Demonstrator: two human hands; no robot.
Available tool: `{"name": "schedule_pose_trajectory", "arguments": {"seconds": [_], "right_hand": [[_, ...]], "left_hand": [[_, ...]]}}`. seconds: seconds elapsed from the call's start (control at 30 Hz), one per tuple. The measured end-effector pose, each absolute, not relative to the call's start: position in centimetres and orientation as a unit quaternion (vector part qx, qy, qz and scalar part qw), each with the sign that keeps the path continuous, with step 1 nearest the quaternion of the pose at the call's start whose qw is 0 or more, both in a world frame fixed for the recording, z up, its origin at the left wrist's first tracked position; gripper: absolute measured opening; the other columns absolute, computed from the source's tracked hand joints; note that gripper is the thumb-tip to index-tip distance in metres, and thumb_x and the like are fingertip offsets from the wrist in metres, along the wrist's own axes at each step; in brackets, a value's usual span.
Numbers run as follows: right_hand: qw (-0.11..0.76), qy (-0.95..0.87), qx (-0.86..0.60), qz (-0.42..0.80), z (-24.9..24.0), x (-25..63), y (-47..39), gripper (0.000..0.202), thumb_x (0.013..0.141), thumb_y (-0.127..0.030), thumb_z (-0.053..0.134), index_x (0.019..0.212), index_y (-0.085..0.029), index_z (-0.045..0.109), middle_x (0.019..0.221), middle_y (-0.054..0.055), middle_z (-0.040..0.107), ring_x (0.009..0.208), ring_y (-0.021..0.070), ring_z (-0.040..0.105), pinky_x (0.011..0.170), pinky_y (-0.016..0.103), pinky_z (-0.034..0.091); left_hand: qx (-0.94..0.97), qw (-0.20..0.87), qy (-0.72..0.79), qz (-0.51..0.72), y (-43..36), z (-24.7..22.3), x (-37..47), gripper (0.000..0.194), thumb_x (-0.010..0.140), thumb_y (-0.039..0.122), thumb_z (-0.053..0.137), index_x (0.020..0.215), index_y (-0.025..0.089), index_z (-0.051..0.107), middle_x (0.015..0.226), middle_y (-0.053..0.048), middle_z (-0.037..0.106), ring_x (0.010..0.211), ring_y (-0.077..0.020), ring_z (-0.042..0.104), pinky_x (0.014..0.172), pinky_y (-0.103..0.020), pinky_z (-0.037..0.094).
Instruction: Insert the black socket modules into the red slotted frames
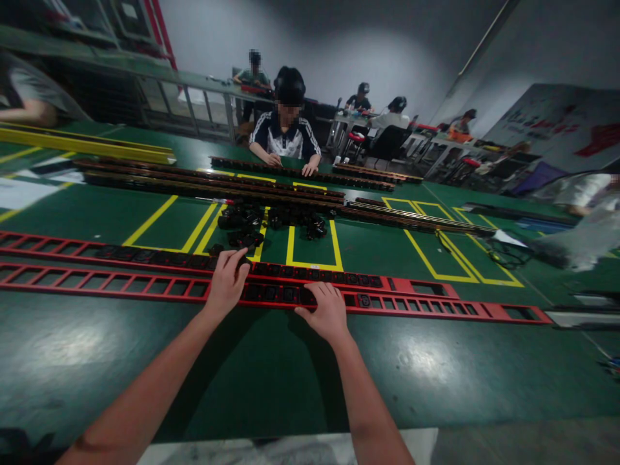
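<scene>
Two long red slotted rails lie side by side across the green table: a near rail [411, 309] and a far rail [398, 285]. Black power sockets [289, 294] fill part of their slots, and a lone socket [365, 300] sits farther right in the near rail. My left hand [227, 282] reaches over both rails, thumb and fingertips closed around a small black piece that looks like a socket. With fingers bent and thumb at the front edge, my right hand [328, 311] grips a black socket [307, 296] in the near rail. Its underside is hidden.
Loose black sockets [242, 219] lie in a pile behind the rails. Long dark brown-edged strips [203, 181] run across the table. A yellow rail [87, 143] lies at left. Opposite sits a person [285, 129] with hands on the strips; cables [506, 252] lie right.
</scene>
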State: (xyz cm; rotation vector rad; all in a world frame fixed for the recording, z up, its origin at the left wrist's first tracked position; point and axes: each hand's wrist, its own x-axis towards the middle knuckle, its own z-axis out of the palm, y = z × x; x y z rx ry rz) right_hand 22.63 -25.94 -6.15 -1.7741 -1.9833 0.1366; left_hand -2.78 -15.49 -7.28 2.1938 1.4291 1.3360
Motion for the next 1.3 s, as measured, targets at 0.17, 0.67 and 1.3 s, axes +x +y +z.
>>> {"name": "schedule_pose_trajectory", "arguments": {"seconds": [0.17, 0.67, 1.3], "right_hand": [[0.235, -0.722, -0.649, 0.047, -6.2, 22.6, -25.9, 0.047, 0.078, -0.044, 0.075, 0.118, -0.025, 0.061, 0.117, 0.006, 0.066, 0.110, 0.0264, 0.056, 0.094, 0.042, 0.041], [0.236, -0.722, -0.648, 0.051, -6.3, 22.7, -25.9, 0.047, 0.079, -0.045, 0.075, 0.119, -0.025, 0.061, 0.118, 0.006, 0.066, 0.110, 0.0269, 0.056, 0.094, 0.043, 0.041], [0.237, -0.722, -0.648, 0.051, -6.4, 22.7, -25.9, 0.047, 0.079, -0.043, 0.075, 0.120, -0.025, 0.061, 0.119, 0.007, 0.066, 0.111, 0.0277, 0.056, 0.095, 0.044, 0.041]], "left_hand": [[0.753, 0.105, 0.476, 0.442, -15.5, -7.4, -2.7, 0.028, 0.091, 0.034, 0.057, 0.114, 0.018, 0.059, 0.113, -0.010, 0.055, 0.112, -0.0249, 0.057, 0.102, -0.040, 0.048], [0.765, 0.129, 0.466, 0.424, -15.5, -7.8, -2.6, 0.024, 0.087, 0.025, 0.062, 0.110, 0.022, 0.056, 0.112, -0.007, 0.055, 0.107, -0.0232, 0.059, 0.097, -0.038, 0.051], [0.797, 0.152, 0.450, 0.373, -15.2, -8.7, -2.7, 0.026, 0.093, 0.033, 0.056, 0.116, 0.021, 0.059, 0.115, -0.008, 0.065, 0.109, -0.0240, 0.062, 0.099, -0.040, 0.051]]}}
